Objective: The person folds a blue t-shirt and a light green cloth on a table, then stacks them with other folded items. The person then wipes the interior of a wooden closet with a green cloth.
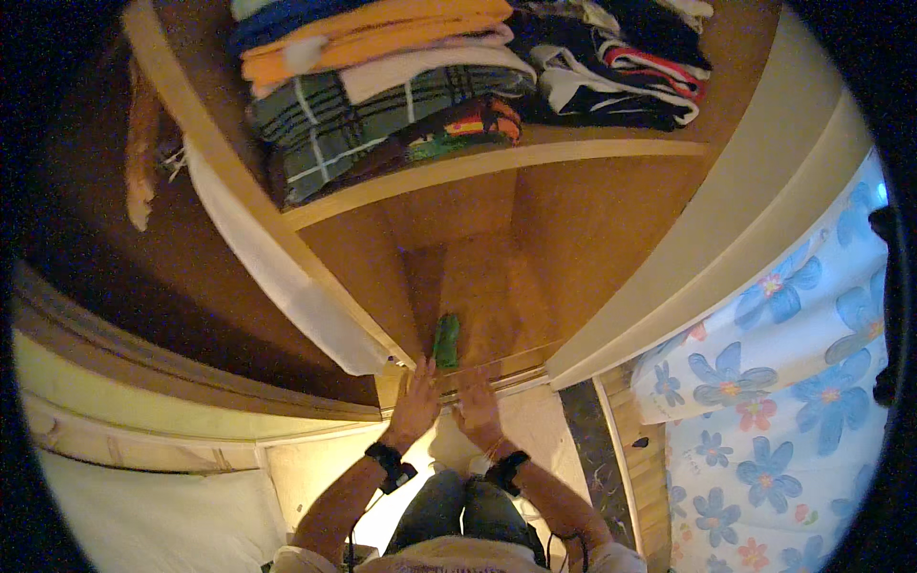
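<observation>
My left hand [418,405] reaches to the front edge of a wooden wardrobe compartment [602,243], its fingers stretched forward. Just past its fingertips a small green object [445,340], too blurred to name, lies on the compartment floor. My right hand [478,410] is beside the left one at the same edge, fingers extended and somewhat blurred. Nothing shows in either hand. Both wrists carry black bands.
Above, a wooden shelf [501,163] bears folded clothes, including a plaid cloth [372,107] and orange fabric [387,29]. A white cloth [265,251] hangs along the left partition. Flowered curtain fabric [766,408] hangs at right; a pale padded surface [165,508] is at lower left.
</observation>
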Motion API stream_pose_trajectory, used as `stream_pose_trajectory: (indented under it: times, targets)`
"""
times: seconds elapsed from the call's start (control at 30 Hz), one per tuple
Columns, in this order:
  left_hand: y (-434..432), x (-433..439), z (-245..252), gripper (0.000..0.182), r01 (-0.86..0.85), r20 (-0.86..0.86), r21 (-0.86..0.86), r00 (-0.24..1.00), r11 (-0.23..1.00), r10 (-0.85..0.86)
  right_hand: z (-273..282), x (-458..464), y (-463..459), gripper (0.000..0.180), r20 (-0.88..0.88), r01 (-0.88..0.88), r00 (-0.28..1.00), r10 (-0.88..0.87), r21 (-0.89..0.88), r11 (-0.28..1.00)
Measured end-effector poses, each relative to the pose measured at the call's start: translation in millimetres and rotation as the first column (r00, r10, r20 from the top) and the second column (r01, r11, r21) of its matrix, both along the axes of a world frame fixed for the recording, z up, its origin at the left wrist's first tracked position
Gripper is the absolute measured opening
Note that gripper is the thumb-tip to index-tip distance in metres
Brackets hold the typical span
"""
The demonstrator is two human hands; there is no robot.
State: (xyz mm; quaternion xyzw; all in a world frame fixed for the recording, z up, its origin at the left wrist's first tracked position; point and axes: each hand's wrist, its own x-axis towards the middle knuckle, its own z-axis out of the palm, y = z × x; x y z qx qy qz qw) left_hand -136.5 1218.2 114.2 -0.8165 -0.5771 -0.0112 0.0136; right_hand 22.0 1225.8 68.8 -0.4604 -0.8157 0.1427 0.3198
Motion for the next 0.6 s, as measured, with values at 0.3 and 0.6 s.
stream_pose_trajectory:
  times: [0.3, 0.6]
  targets:
    - [-22.7, -25.5, -176.0, 0.057, -0.017, 0.160, -0.309, 0.985, 0.951, 0.070, -162.2, -48.6, -38.9, 0.063, 0.026, 0.148, 0.988, -0.150, -0.392, 0.908]
    - [52.7, -16.2, -373.8, 0.060, -0.160, 0.695, -0.356, 0.614, 0.921, 0.375, -284.3, -53.0, 88.6, 0.064, 0.006, 0.041, 0.999, -0.041, -0.086, 0.995]
